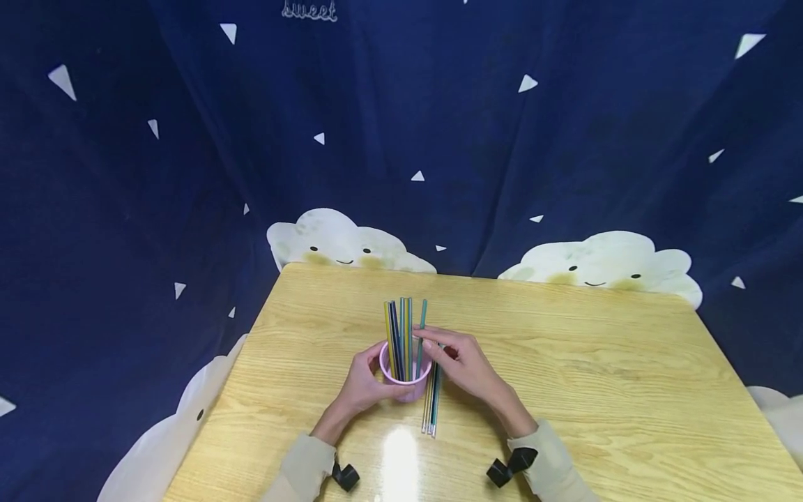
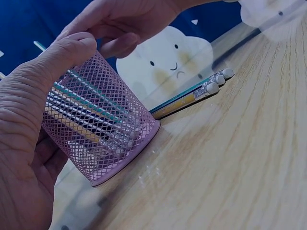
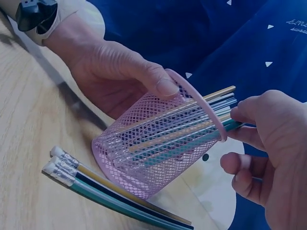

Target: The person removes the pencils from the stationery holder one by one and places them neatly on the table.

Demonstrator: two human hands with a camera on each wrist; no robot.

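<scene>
My left hand [image 1: 364, 383] grips a pink mesh pencil cup [image 1: 412, 396], the thumb along the near side of its rim and the other fingers around the far side. Several pencils [image 1: 401, 335], yellow, dark blue and green among them, stand in the cup with their eraser ends down. At the cup's right side, my right hand [image 1: 467, 359] pinches a green pencil [image 1: 424, 312] whose lower part is inside the cup. Just right of the cup lie a few loose pencils [image 1: 431, 411], yellow, dark and green; their white erasers [image 3: 55, 163] show in the right wrist view.
The wooden table [image 1: 596, 369] extends to both sides and beyond the cup. Behind it hangs a dark blue curtain [image 1: 389, 90] with white triangles and smiling clouds. Black straps with small devices [image 1: 345, 476] are on both wrists, over light sleeves [image 1: 552, 460].
</scene>
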